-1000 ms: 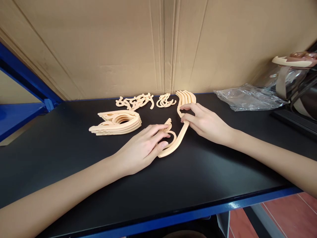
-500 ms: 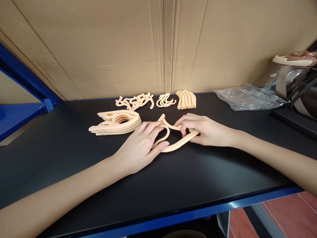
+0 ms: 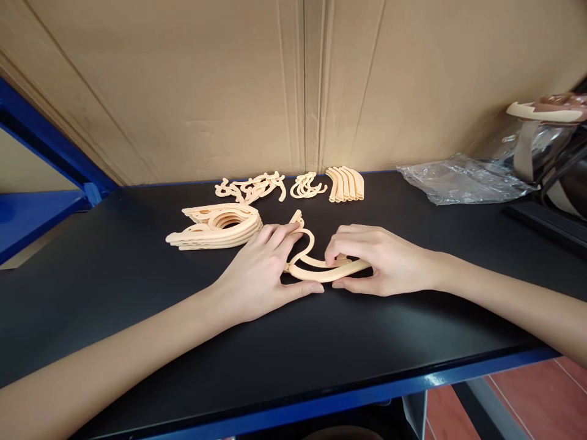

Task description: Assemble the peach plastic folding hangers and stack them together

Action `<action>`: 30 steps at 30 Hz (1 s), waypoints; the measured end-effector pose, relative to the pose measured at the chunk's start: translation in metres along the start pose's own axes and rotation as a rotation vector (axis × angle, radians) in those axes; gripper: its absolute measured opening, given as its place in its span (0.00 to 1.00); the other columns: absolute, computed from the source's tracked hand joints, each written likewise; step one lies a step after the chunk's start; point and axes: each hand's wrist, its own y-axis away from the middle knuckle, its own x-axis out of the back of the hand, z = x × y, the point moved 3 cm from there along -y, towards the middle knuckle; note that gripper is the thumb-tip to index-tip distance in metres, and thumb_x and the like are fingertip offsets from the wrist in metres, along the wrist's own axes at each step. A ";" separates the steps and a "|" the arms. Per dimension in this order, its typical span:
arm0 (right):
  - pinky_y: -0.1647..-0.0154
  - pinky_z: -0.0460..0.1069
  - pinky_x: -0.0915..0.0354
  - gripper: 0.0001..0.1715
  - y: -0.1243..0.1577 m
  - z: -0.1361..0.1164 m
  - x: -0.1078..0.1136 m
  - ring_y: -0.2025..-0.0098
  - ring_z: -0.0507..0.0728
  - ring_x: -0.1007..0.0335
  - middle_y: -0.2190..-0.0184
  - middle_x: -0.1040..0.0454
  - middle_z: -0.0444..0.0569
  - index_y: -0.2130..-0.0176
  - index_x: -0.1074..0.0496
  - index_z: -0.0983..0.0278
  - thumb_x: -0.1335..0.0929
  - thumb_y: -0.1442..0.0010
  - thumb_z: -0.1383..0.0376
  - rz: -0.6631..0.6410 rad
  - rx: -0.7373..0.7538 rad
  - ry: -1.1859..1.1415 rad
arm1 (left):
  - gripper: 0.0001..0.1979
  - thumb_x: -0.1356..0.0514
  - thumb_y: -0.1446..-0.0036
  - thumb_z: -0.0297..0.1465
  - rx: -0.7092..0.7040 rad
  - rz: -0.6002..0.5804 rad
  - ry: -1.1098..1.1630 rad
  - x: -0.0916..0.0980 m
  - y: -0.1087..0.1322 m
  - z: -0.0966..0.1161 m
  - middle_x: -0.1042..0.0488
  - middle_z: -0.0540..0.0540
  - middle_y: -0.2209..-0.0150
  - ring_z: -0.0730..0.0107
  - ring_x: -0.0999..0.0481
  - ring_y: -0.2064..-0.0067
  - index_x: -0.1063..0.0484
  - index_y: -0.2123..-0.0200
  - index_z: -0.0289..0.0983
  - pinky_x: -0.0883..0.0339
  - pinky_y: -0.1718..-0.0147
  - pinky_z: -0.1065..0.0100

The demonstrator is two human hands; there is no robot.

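Observation:
Both hands are on a beige plastic piece with curved arms and a hook [image 3: 321, 275], low over the black tabletop. My left hand [image 3: 266, 269] grips its left side, the fingers over the hooked part and the thumb along the near edge. On the right end, my right hand [image 3: 376, 260] has its fingers on top and its thumb below the thick curved arm. The palm sides of both hands are hidden. A stack of similar beige pieces [image 3: 215, 235] lies just left of my left hand.
Along the back of the black table [image 3: 275, 354] lie a loose pile of beige parts [image 3: 252, 186], small beige hooks [image 3: 306, 185] and a row of curved beige tubes [image 3: 346, 184]. A clear plastic bag [image 3: 463, 180] and a dark object with straps are at the right.
The right hand has moved slightly toward me, its thumb now beneath the thick arm. The piece's two arms have come closer together. My left thumb has straightened along the near edge.

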 end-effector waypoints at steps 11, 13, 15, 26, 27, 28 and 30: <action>0.56 0.50 0.41 0.10 0.000 0.004 0.000 0.61 0.53 0.35 0.64 0.26 0.46 0.59 0.32 0.63 0.34 0.42 0.72 0.053 0.017 0.024 | 0.32 0.44 0.41 0.51 -0.006 -0.026 0.030 0.003 0.000 0.002 0.37 0.37 0.39 0.49 0.37 0.41 0.37 0.42 0.34 0.40 0.45 0.50; 0.55 0.50 0.40 0.11 0.000 0.007 0.001 0.59 0.54 0.34 0.64 0.25 0.46 0.59 0.32 0.62 0.35 0.42 0.73 0.062 0.005 0.052 | 0.31 0.43 0.41 0.51 -0.010 -0.025 0.054 0.003 0.000 0.002 0.36 0.37 0.39 0.49 0.37 0.41 0.37 0.43 0.35 0.39 0.45 0.49; 0.54 0.51 0.40 0.10 0.000 0.010 0.001 0.59 0.55 0.34 0.64 0.25 0.46 0.59 0.32 0.62 0.36 0.41 0.73 0.070 -0.003 0.081 | 0.30 0.44 0.41 0.50 -0.024 -0.018 0.084 0.004 0.001 0.002 0.35 0.37 0.40 0.50 0.37 0.42 0.37 0.44 0.36 0.38 0.46 0.50; 0.55 0.52 0.39 0.06 -0.001 0.027 0.003 0.62 0.55 0.32 0.65 0.26 0.46 0.61 0.32 0.63 0.37 0.39 0.71 0.177 -0.115 0.261 | 0.18 0.56 0.36 0.22 -0.148 0.030 0.049 0.006 0.002 0.006 0.30 0.40 0.48 0.59 0.32 0.50 0.36 0.46 0.33 0.34 0.50 0.58; 0.55 0.52 0.38 0.06 -0.001 0.028 0.003 0.63 0.55 0.31 0.65 0.25 0.46 0.62 0.32 0.63 0.36 0.39 0.71 0.188 -0.126 0.269 | 0.18 0.56 0.36 0.21 -0.148 0.031 0.028 0.006 0.002 0.007 0.29 0.40 0.49 0.59 0.32 0.52 0.35 0.47 0.33 0.34 0.52 0.58; 0.55 0.52 0.38 0.05 -0.001 0.028 0.003 0.63 0.55 0.31 0.66 0.25 0.45 0.62 0.31 0.63 0.36 0.39 0.71 0.197 -0.138 0.274 | 0.18 0.56 0.36 0.21 -0.148 0.033 0.010 0.007 0.002 0.007 0.29 0.41 0.50 0.59 0.31 0.53 0.35 0.47 0.33 0.33 0.53 0.58; 0.54 0.52 0.38 0.05 0.000 0.029 0.003 0.64 0.54 0.30 0.67 0.24 0.44 0.62 0.31 0.62 0.35 0.40 0.70 0.215 -0.165 0.283 | 0.17 0.56 0.35 0.21 -0.146 0.036 -0.012 0.007 0.002 0.008 0.28 0.41 0.52 0.60 0.31 0.55 0.35 0.48 0.33 0.33 0.54 0.58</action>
